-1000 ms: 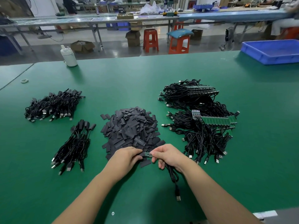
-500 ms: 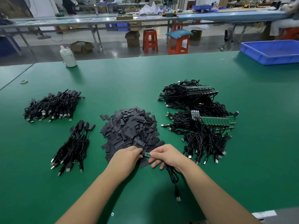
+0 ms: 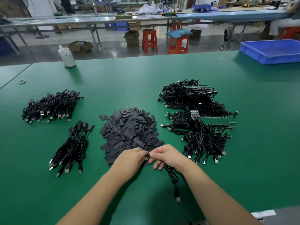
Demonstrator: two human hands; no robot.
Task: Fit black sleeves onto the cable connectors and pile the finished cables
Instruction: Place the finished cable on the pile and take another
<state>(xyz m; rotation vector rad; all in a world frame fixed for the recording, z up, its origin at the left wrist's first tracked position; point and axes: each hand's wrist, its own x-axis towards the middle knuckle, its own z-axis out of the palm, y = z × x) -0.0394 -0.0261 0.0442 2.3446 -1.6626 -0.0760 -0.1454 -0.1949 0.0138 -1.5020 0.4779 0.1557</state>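
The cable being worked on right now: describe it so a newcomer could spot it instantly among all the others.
Start at the heap of flat black sleeves mid-table. At its near edge the left hand and right hand meet. The cable in hand trails from the right hand toward the viewer, lying alone, its USB plug apart from every pile.

No text, label, brand or number can be read. One sleeve in the black sleeve heap [image 3: 129, 129], toward 6 o'clock, carries faint pale print, too small and blurred to make out.
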